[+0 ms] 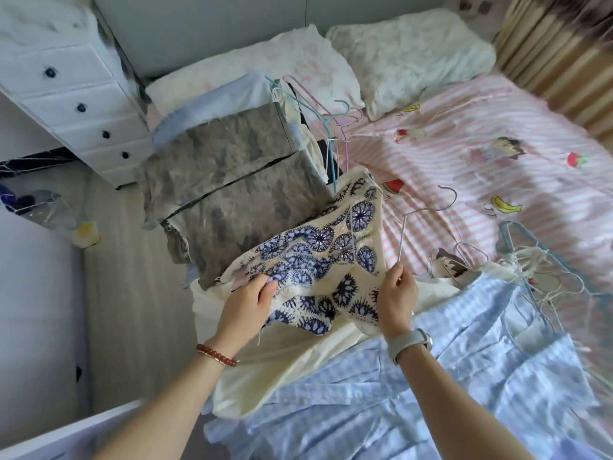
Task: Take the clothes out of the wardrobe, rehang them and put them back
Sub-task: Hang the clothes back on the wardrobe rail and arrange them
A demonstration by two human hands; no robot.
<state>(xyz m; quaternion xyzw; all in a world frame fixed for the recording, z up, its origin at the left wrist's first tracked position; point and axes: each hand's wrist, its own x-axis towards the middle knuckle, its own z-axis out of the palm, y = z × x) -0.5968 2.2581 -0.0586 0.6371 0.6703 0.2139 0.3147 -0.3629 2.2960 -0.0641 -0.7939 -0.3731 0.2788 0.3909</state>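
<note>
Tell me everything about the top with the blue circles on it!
The crochet top is cream, patterned with round blue and dark navy flower-like circles, and looks knitted and lacy. It is crumpled and lifted a little above the bed, over a cream cloth. The left hand grips its left edge. The right hand pinches its right edge together with a thin silver hanger, whose hook sticks out above the pink striped sheet.
</note>
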